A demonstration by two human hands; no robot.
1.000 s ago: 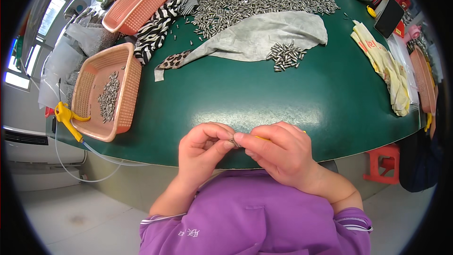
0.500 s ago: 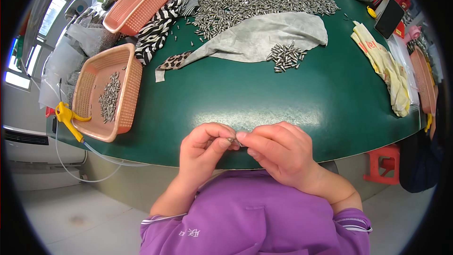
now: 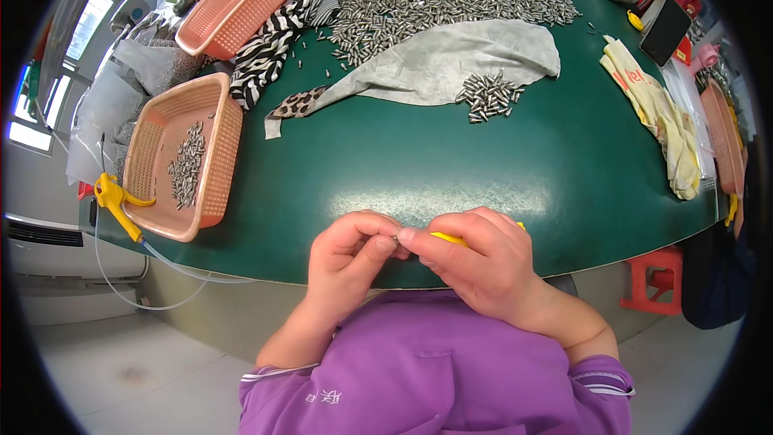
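Note:
Near the front edge of the green table [image 3: 386, 153], my two hands meet at the fingertips. My left hand [image 3: 345, 256] pinches a small metal part [image 3: 395, 239] between thumb and fingers, mostly covered by them. Closed around a yellow-handled tool [image 3: 448, 238], my right hand [image 3: 487, 262] has its thumb and forefinger against the same part. The tool's working end is hidden by my fingers. Ahead lies a small heap of silvery metal pins [image 3: 489, 97] on the edge of a grey cloth [image 3: 435, 56].
A large pile of metal pins [image 3: 451, 0] covers the far table. At left stand a pink basket with pins [image 3: 221, 145], another pink basket [image 3: 237, 12] and a yellow air gun [image 3: 118, 205]. Pale yellow gloves [image 3: 652, 113] and a phone [image 3: 666, 31] lie at right.
The yellow handle now shows in my right hand, where it was not visible before. My right fingers have shifted slightly left and curled; the left hand has barely moved.

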